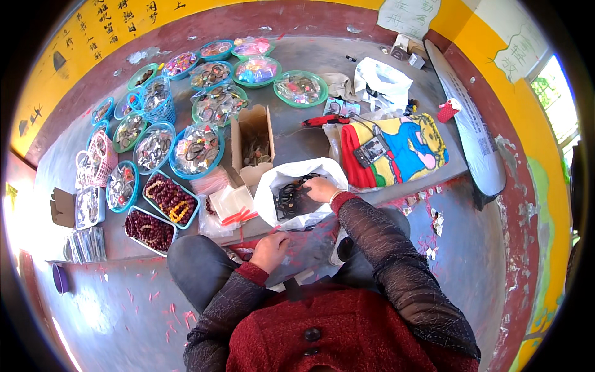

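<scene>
One grip, that of the right hand (321,190), reaches into the mouth of an open white plastic bag (266,208); its fingers are bent close together over dark looped items (287,201) heaped in the bag, their number not countable; whether the fingers hold one cannot be told; the right forearm comes in diagonally from the lower right, extended.

The left hand (270,252) lies apart from the bag, near the worktop (297,133) edge, elbow bent, fingers loosely curled; its contents, if any, cannot be told.

Beside the bag, to the left: one open cardboard box (253,139) and two bead trays (199,214), dark red beads in both, yellow ones in the nearer-to-bag tray; to the right: one cartoon-patterned towel (403,149) bearing one packaged black article (372,151); farther out: one second white bag (382,84), two openwork baskets, one blue, one pink, and more than ten round basins; brush characters mark the yellow wall (145,31); print covers a long silvery board (474,136).
</scene>
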A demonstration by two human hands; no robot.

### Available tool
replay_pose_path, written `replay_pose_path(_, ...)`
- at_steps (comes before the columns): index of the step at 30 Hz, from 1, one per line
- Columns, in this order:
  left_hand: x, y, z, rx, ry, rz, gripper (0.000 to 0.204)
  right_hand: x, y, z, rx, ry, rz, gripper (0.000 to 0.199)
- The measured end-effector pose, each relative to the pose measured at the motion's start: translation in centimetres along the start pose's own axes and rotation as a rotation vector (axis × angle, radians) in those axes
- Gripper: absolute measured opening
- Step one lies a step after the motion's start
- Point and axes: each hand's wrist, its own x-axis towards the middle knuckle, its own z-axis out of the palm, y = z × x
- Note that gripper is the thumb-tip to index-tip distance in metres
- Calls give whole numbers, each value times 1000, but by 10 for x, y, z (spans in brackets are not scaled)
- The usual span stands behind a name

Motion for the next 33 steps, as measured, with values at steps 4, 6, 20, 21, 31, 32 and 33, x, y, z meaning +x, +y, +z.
replay_pose_path(4, 1, 3, 1, -1, -21, 8, 16, 15, -4, 28, -14, -37, -143, 31)
replay_pose_path(6, 0, 2, 2, -16, -24, 21, 15, 24, -19, 31, -31, -139, -151, 41)
replay_pose_path(20, -3, 1, 1, -11, -2, 0, 14, 33, -42, 27, -150, -108, 41, 17)
replay_pose_path(21, -4, 2, 1, -16, -1, -13, 14, 32, -39, 26, -109, -47, 25, 18)
replay_pose_path(31, -9, 3, -3, 19, 27, -10, 16, 12, -44, -16, -166, -94, -10, 13)
replay_pose_path(32, -9, 3, -4, 23, 25, -17, 16, 10, -41, -19, -112, -83, -1, 14)
replay_pose_path(33, -9, 3, -4, 28, 23, -24, 16, 9, -36, -23, -58, -72, 9, 16)
